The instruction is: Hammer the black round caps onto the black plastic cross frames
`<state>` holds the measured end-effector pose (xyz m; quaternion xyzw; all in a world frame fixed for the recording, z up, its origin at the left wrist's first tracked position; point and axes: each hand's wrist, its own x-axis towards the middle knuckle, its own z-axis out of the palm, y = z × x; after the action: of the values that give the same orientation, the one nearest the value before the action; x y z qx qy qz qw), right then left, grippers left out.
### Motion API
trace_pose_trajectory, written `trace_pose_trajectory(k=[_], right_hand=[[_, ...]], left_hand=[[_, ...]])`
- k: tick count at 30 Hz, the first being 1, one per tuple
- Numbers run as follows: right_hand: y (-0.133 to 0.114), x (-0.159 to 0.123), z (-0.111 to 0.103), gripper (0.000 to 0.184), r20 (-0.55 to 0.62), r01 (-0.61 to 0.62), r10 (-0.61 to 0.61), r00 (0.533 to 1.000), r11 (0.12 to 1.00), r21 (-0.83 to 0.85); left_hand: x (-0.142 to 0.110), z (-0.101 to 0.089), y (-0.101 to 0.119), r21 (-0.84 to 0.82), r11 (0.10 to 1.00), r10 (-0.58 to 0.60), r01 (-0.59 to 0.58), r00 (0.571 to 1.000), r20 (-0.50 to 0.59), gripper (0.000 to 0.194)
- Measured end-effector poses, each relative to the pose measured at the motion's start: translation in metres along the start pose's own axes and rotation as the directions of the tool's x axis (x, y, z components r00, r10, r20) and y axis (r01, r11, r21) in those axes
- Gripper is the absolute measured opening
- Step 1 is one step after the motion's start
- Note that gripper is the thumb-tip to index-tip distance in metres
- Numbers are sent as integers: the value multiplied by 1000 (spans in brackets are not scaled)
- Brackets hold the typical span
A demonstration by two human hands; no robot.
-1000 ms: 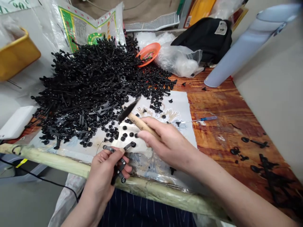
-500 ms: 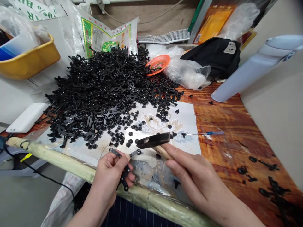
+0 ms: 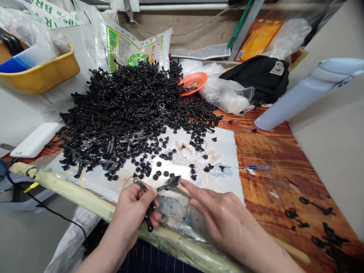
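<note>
Black plastic strip (image 3: 149,213) clamped in my left hand (image 3: 132,208), fingers closed round it, just above the pale wooden pole (image 3: 68,192), right hand (image 3: 222,222) over a hammer handle (image 3: 290,253), grip unclear, "BR" on a white sack (image 3: 54,13), open wooden table (image 3: 284,178) to the right

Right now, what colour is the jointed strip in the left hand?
Black, with no pattern visible: the jointed strip shows best in the head view.

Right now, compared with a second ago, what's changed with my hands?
Your right hand has slid up the black-headed, wooden-handled hammer to just behind its head, so the handle end juts past your forearm. Your left hand still holds the black jointed plastic strip.
</note>
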<state>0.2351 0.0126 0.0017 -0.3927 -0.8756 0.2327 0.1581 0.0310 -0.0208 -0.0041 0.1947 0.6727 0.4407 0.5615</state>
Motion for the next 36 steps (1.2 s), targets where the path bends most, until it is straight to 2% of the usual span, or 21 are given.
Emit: trace_pose_trajectory(k=[5, 9, 13, 17, 19, 22, 24, 26, 30, 36], right_hand=[[-1, 0, -4, 44, -128, 13, 2, 992, 993, 119], [-1, 2, 0, 43, 6, -24, 24, 1000, 1000, 14], [-4, 2, 2, 43, -46, -38, 43, 998, 995, 96], [-6, 1, 0, 41, 42, -77, 76, 996, 996, 36], [-3, 6, -4, 38, 54, -128, 122, 991, 985, 113], [2, 22, -7, 25, -2, -251, 259, 966, 937, 245], [4, 38, -3, 13, -47, -331, 359, 932, 897, 293], [5, 54, 6, 7, -41, -372, 405, 913, 871, 322], [-1, 71, 24, 6, -10, -356, 378, 926, 882, 310], [-15, 67, 37, 10, 1, -350, 366, 931, 890, 292]], left_hand=[[3, -1, 1, 17, 1000, -1, 0, 1000, 14, 23], [4, -1, 3, 60, 998, -5, 3, 1000, 21, 23], [6, -4, 4, 102, 995, -10, 8, 1000, 19, 25], [9, -9, 6, 125, 992, -4, -2, 999, 50, 26], [10, -11, 8, 141, 990, -9, 1, 998, 61, 28], [9, -14, 10, 217, 976, 20, -34, 998, 65, 30], [7, -16, 11, 283, 956, 65, -83, 995, 72, 31], [5, -17, 12, 332, 934, 98, -129, 989, 109, 31], [4, -22, 13, 442, 871, 148, -214, 973, 180, 35], [5, -32, 11, 644, 680, 258, -350, 937, 236, 35]])
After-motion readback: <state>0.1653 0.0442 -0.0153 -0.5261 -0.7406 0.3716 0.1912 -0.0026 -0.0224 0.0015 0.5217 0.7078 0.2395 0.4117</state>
